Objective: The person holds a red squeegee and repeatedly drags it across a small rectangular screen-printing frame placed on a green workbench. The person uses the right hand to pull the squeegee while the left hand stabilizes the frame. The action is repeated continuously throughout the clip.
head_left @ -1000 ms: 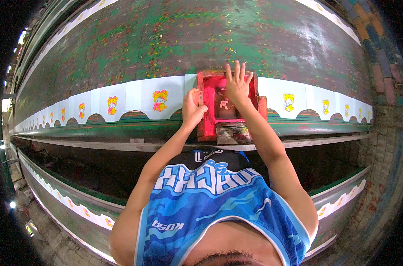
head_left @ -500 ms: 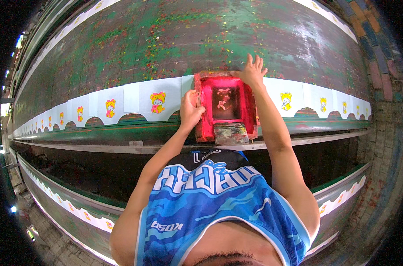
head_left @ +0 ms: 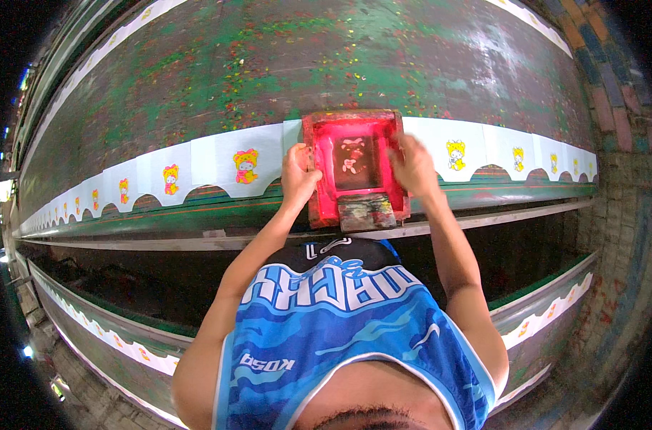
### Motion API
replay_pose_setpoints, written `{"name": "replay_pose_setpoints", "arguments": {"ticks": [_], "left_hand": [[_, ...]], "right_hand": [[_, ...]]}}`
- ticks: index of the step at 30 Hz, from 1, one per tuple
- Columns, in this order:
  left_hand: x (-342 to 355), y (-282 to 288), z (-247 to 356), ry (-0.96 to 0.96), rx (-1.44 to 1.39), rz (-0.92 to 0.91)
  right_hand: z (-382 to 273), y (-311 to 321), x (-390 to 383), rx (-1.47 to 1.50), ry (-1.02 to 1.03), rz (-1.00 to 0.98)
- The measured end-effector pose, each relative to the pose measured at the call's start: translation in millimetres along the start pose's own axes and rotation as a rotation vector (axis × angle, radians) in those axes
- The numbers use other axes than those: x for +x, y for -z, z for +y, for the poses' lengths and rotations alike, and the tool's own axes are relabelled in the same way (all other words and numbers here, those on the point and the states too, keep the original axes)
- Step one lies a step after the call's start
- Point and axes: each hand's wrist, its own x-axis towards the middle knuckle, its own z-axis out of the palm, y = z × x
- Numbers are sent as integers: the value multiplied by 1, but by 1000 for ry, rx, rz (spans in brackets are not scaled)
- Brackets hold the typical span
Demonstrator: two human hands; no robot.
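A screen-printing frame (head_left: 351, 116), its inside coated in bright pink ink, lies over the row of white pieces. Its dark mesh window shows a small figure. My left hand (head_left: 298, 175) is closed on the frame's left wall, thumb over the rim. At the right wall is my right hand (head_left: 416, 166), slightly blurred, with its fingers curled over the edge. A paint-smeared flat block (head_left: 367, 213) rests at the frame's near end. Left of the frame, a white piece (head_left: 244, 166) bears a yellow and pink figure; on the right-hand piece (head_left: 455, 153) the figure has no pink.
The long table (head_left: 304, 72) is green and dark, speckled with paint. Another row of white pieces (head_left: 555, 25) runs along its far side. A rail (head_left: 268, 238) follows the near edge. Behind me stands another table with printed pieces (head_left: 136, 349). A brick-patterned surface (head_left: 616, 215) lies to the right.
My right hand has come nearer from the frame's far right corner, its spread fingers now curled at the right wall. My left hand stays on the left wall. The view has shifted slightly.
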Motion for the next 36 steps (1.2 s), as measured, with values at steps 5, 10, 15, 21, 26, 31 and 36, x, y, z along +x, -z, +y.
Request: {"name": "replay_pose_setpoints", "arguments": {"ticks": [5, 10, 15, 21, 26, 31, 36], "left_hand": [[-1, 2, 5, -58, 54, 23], [-1, 4, 9, -18, 25, -10], [0, 2, 9, -36, 14, 5], [-1, 2, 14, -90, 84, 32], [-3, 1, 15, -133, 133, 54], [1, 1, 5, -112, -53, 41], [1, 0, 5, -113, -46, 70]], "right_hand": [[-27, -1, -79, 126, 261, -299], [-29, 6, -106, 57, 290, -385], [-33, 2, -111, -125, 393, -375], [-44, -18, -93, -247, 383, -140], [-50, -9, -54, -355, 369, -333], [-48, 6, 13, -270, 689, -359], [-47, -21, 78, -140, 905, -559]]}}
